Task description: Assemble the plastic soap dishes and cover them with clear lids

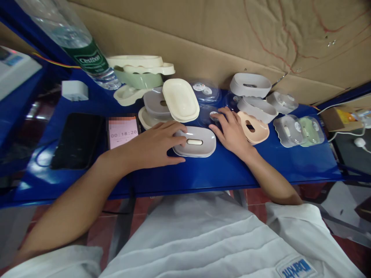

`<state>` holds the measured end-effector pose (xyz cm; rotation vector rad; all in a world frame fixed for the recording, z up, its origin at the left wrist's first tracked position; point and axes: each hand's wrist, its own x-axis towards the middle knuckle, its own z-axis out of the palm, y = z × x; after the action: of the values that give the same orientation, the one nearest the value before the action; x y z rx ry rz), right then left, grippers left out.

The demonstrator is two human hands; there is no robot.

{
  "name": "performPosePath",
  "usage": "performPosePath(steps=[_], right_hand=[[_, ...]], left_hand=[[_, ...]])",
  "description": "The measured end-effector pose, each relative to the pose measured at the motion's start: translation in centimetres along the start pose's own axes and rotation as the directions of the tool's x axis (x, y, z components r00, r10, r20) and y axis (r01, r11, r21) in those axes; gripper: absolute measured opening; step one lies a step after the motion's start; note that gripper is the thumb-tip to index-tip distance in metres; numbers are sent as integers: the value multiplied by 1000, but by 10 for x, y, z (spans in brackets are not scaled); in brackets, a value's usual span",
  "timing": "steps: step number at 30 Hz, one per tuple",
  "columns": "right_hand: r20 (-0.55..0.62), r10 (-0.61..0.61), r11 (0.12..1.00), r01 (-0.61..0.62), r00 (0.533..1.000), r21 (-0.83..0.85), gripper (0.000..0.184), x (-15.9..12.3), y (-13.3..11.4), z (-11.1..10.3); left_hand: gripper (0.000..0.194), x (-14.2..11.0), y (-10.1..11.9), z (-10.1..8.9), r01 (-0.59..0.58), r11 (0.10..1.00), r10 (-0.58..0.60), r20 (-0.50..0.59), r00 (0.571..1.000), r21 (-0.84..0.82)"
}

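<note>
A grey oval soap dish [207, 148] with a whitish oblong piece [194, 142] in its middle lies in front of me. My left hand [162, 143] is over its left end, thumb stretched apart and fingers slightly bent. Whether the fingertips press on the dish I cannot tell. To the right, my right hand [231, 129] has its fingers spread, reaching toward a clear lid [205, 115] with a round sticker. A peach slotted tray [259, 131] lies just right of that hand. Behind my left hand, a cream tray [181, 100] leans on a grey slotted tray [153, 102].
Cream and green trays [142, 79] are stacked beside a water bottle [89, 61]. Grey trays [251, 85] and lidded soap boxes [290, 131] stand right. A phone showing a timer [124, 133], a dark phone [77, 141] and a white charger [74, 90] lie left. Cardboard [185, 34] walls the back.
</note>
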<state>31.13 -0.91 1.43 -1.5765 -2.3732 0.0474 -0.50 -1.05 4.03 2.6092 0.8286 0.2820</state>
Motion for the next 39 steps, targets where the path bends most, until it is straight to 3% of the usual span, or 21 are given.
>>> performPosePath(steps=[5, 8, 12, 15, 18, 25, 30, 39], right_hand=[[96, -12, 999, 15, 995, -31, 59, -1, 5, -2], [31, 8, 997, -10, 1000, 71, 55, -2, 5, -7], [-87, -5, 954, 31, 996, 298, 52, -12, -3, -25], [-9, -131, 916, 125, 991, 380, 48, -23, -13, -36], [67, -264, 907, 223, 962, 358, 47, -31, -23, -34], [138, -375, 912, 338, 917, 233, 51, -33, -30, -14], [167, -452, 889, 426, 876, 171, 48, -31, -28, -17], [115, -473, 880, 465, 873, 97, 48, -31, -37, -16]], left_hand=[[21, -1, -5, 1, 12, 998, -12, 4, 1000, -65], [27, 0, -10, 2, 38, 991, -34, 30, 999, -128], [66, 3, -15, 5, 140, 964, -142, 6, 990, -225], [104, 4, -17, 9, 168, 943, -191, -51, 980, -287], [122, 4, -19, 11, 162, 937, -192, -71, 979, -311], [108, 7, -13, 6, 126, 965, -136, -26, 990, -230], [100, 6, -10, 7, 99, 975, -104, -12, 995, -197], [101, 7, -14, 12, 92, 978, -95, -7, 995, -189]])
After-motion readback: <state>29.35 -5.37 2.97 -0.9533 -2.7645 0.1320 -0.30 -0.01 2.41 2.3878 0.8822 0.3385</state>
